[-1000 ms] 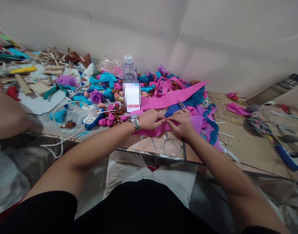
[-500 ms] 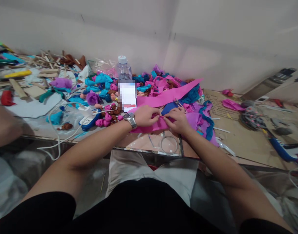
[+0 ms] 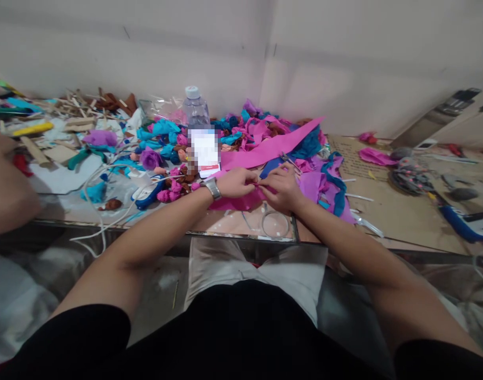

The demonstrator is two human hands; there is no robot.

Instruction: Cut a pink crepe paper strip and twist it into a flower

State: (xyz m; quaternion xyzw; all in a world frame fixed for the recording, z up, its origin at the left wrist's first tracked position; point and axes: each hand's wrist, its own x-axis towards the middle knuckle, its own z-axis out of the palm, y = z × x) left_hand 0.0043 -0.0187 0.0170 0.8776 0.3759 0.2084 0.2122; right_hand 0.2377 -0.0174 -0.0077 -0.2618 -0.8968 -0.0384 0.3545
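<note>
My left hand [image 3: 237, 183], with a metal watch on its wrist, and my right hand [image 3: 280, 187] meet over a pink crepe paper strip [image 3: 241, 201] lying on the table. Both hands have their fingers pinched on the strip's upper edge, close together. A longer pink strip [image 3: 277, 148] stretches away behind them toward the back right. Dark blue paper [image 3: 271, 169] lies just beyond my right hand.
A water bottle [image 3: 196, 113] stands behind my left hand amid heaped pink, teal and purple paper flowers [image 3: 154, 157]. A white cord and blue glue gun [image 3: 148, 194] lie at the left, wooden sticks [image 3: 79, 103] further back. Another person's arm [image 3: 6, 182] enters from the left. A clear tape ring [image 3: 276, 227] sits near the table edge.
My view has drifted, so the table sits a little higher and to the left. Both hands stay pinched on the pink strip, their fingers working closer together along its edge.
</note>
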